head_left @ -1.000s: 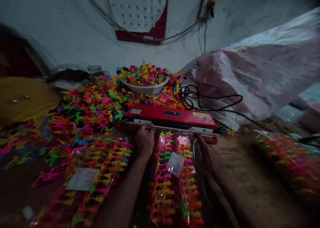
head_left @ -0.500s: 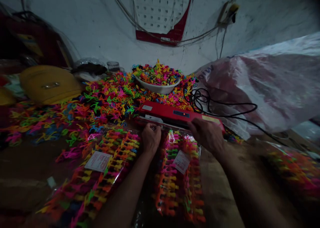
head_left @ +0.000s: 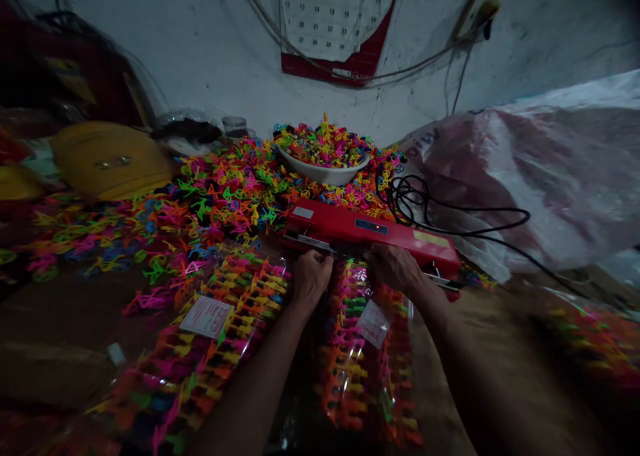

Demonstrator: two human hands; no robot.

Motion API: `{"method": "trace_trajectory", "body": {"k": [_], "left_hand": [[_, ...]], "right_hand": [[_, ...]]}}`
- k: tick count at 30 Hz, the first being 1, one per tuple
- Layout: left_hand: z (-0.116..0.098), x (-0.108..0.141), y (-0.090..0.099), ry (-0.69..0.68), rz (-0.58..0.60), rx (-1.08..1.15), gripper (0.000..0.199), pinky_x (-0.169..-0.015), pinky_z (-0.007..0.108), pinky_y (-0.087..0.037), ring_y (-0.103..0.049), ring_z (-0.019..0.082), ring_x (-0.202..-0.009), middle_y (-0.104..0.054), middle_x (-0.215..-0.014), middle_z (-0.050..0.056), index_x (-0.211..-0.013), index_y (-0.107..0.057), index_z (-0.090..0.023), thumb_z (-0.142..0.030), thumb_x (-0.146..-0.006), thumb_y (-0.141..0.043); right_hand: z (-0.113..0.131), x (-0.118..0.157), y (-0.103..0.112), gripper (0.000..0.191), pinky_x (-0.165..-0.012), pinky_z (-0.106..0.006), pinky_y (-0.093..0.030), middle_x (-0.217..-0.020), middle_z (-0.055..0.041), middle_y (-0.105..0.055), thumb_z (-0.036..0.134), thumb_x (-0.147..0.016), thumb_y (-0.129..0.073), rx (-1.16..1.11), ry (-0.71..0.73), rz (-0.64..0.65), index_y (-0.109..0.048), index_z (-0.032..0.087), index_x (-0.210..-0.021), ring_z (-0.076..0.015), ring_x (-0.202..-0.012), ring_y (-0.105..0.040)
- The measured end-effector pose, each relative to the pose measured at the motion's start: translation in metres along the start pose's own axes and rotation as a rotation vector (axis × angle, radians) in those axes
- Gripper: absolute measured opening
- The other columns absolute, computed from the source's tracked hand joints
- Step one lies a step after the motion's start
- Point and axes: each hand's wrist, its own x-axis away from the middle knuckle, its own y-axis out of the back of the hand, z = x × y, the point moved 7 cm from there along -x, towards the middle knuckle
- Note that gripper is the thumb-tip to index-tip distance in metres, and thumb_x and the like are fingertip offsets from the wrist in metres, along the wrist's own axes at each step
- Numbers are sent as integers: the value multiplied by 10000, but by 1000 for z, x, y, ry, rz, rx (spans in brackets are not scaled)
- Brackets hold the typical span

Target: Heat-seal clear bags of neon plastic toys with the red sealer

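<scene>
A red bag sealer (head_left: 340,228) with a small lit indicator lies across the table. In front of it is a clear plastic bag (head_left: 350,349) of colourful small plastic figures with a white label. My left hand (head_left: 313,279) is closed at the bag's top left corner, by the sealer's front edge. At the bag's top right, my right hand (head_left: 395,267) is also closed on the bag's edge, against the sealer. A second filled bag (head_left: 240,303) with a label lies left of my left forearm.
Behind the sealer, loose colourful pieces (head_left: 225,183) surround a heaped white bowl (head_left: 327,174). A black cable (head_left: 480,233) coils at the right beside a large plastic sack (head_left: 540,169). Another filled bag (head_left: 595,336) lies far right. A yellow object (head_left: 107,166) sits left.
My right hand has moved left and down from the top of the sealer to the bag's upper edge. The sealer's front bar shows more at the right. The whole view has shifted slightly.
</scene>
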Motion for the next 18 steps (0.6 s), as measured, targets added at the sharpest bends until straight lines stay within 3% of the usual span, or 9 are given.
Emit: {"method": "trace_trajectory", "body": {"k": [3,5,7,9,11,14,16,18], "left_hand": [[-7,3,7,-2,-20,-2,166,-739,274,-434,-649,215,-817,-701,-811,94,-771,-662,-165,-283,-780,-545],[-22,4,15,-33,-78,6,136,-710,264,-427,-642,199,-777,-696,-789,65,-778,-640,-178,-278,-781,-548],[-49,4,23,-102,-152,26,107,-677,251,-418,-632,181,-737,-687,-763,40,-782,-624,-183,-269,-777,-561],[-88,0,18,-248,-133,28,105,-650,236,-411,-626,163,-714,-683,-749,20,-793,-632,-189,-276,-779,-576],[-133,-4,-5,-457,36,-12,118,-646,226,-410,-628,152,-719,-688,-757,9,-803,-663,-197,-272,-786,-574],[-192,-3,-59,-826,381,-167,160,-714,223,-420,-631,157,-798,-707,-832,14,-826,-712,-206,-237,-788,-560],[-211,0,-95,-1000,585,-326,168,-699,224,-418,-620,161,-770,-705,-802,18,-814,-733,-205,-214,-768,-571],[-214,6,-127,-1044,826,-457,173,-617,214,-401,-590,148,-660,-678,-688,6,-797,-747,-211,-171,-725,-596]], "right_hand": [[4,-3,0,256,-641,-261,-326,-883,-52,-655,286,-980,-362,6,-50,8,-586,179,-918,-173,-838,-615],[7,-3,1,274,-632,-262,-337,-876,-58,-657,285,-983,-340,7,-99,-2,-587,182,-923,-184,-831,-623],[10,-1,1,299,-617,-262,-354,-847,-66,-657,293,-980,-323,-11,-140,-8,-596,186,-922,-197,-796,-631],[15,3,1,290,-605,-264,-383,-816,-77,-652,258,-965,-334,-25,-134,-11,-609,175,-922,-202,-743,-630],[20,8,5,275,-638,-288,-428,-880,-107,-648,172,-942,-346,0,-73,-69,-619,147,-968,-220,-783,-625],[25,18,12,308,-713,-335,-477,-1015,-162,-627,37,-881,-364,78,33,-157,-613,85,-1056,-256,-909,-602],[26,24,12,328,-711,-341,-498,-1028,-187,-624,-7,-850,-381,130,76,-180,-608,43,-1082,-265,-918,-603],[25,29,14,334,-711,-364,-514,-1045,-213,-614,-8,-842,-396,185,112,-227,-593,2,-1112,-282,-921,-603]]}}
